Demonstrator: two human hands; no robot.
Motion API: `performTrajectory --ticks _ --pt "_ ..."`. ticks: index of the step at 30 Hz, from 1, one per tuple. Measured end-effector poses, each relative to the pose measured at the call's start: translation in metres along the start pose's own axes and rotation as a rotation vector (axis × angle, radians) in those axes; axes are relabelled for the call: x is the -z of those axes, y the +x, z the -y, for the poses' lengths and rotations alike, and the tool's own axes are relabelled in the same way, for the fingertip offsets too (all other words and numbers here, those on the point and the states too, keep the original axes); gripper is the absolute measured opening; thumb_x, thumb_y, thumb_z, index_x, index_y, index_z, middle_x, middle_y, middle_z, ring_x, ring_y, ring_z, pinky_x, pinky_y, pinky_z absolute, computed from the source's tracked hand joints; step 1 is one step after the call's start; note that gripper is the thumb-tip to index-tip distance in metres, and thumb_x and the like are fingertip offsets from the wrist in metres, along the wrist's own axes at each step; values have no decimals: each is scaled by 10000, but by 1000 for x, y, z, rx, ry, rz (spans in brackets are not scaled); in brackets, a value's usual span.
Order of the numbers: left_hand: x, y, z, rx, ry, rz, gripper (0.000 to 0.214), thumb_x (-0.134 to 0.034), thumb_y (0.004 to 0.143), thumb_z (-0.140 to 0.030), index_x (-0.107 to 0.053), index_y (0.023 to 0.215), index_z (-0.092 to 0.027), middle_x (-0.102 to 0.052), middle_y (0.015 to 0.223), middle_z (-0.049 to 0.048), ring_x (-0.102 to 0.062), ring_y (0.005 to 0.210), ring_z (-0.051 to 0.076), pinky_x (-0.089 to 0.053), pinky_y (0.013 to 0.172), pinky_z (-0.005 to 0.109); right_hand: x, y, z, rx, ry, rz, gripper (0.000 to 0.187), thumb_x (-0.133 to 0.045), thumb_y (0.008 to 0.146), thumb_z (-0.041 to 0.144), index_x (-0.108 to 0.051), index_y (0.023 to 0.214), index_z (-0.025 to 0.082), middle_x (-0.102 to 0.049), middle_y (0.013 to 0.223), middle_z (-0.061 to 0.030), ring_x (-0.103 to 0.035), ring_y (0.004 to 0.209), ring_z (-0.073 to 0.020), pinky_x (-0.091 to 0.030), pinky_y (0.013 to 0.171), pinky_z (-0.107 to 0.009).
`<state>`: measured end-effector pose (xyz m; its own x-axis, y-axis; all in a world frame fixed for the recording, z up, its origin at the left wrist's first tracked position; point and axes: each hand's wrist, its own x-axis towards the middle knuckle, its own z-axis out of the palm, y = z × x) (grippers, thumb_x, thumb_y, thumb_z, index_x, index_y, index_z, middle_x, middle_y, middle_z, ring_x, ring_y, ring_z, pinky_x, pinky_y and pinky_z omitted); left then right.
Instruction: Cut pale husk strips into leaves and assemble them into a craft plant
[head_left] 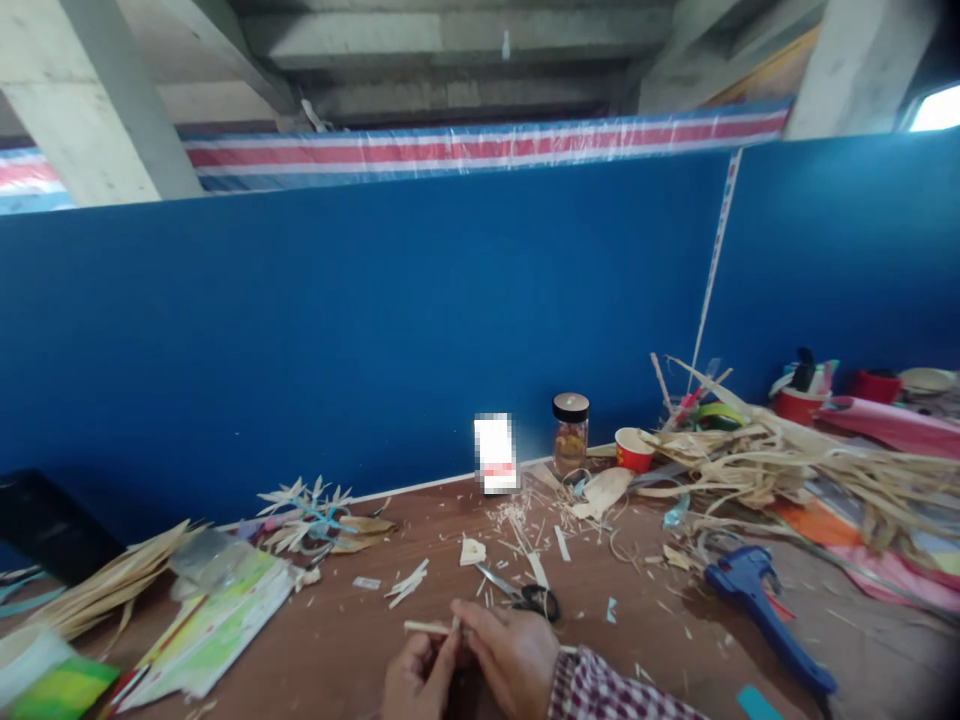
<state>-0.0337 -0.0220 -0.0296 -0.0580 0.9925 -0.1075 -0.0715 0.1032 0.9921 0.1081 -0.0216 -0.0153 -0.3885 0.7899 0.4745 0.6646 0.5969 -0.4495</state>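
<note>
Your left hand (421, 672) pinched a pale stick (424, 628) over the table (322, 640), left end poking out. Your right hand (514, 655) met it at the other end; couldn't tell its grip. Scissors (517, 596) lay just beyond.

Craft workshop, glue gun (780, 632) (blue), dried strips (796, 466)

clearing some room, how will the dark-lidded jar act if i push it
The jar may tip if pushed near its lid, since it stands upright and looks taller than wide. Its round body would likely roll if knocked over. Contents show through the side, so it probably feels heavier than an empty one.
</note>
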Motion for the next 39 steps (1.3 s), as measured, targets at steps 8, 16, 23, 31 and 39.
performTrajectory --ticks 8,16,23,31,39 --pt "-5 -4 -15 -120 135 -1 417 -627 567 -536 -631 649 -127 -611 540 25 -531 523 145 -412 506 229 4 -2 5 -76 -44 -34 405 -356 848 231 -371 1253 216 -649 992 -67 -624 809 -161 -466 704 -229" --pt "-21 7 -13 -82 45 6 455 -617 559 -561 -630 656 -116 -559 458 -3 -424 381 87 -309 387 195 5 1 0 -242 -154 -47 446 -379 843 254 -320 1280 188 -666 749 -38 -617 662 -149 -415 582 -210" --pt "-15 1 -2 -120 -1 48 355 -619 640 -453 -614 745 -115 -540 492 -23 -412 415 72 -293 387 173 10 1 7 -74 -116 -64 479 -382 812 190 -321 1287 176 -603 1053 -86 -566 912 -171 -438 780 -259" --pt "-13 5 2 -128 -9 119 303 -605 666 -410 -612 766 -124 -539 504 -32 -435 435 76 -345 420 183 7 5 -2 -47 -117 -3 388 -350 849 190 -412 1231 213 -639 1006 -58 -596 879 -166 -447 772 -252" --pt "-13 8 5 -98 33 115 273 -609 662 -364 -604 773 -115 -541 513 -31 -382 387 56 -300 371 172 10 4 -3 -116 -106 -1 309 -370 872 261 -466 1166 254 -669 893 -23 -618 767 -162 -448 674 -245"
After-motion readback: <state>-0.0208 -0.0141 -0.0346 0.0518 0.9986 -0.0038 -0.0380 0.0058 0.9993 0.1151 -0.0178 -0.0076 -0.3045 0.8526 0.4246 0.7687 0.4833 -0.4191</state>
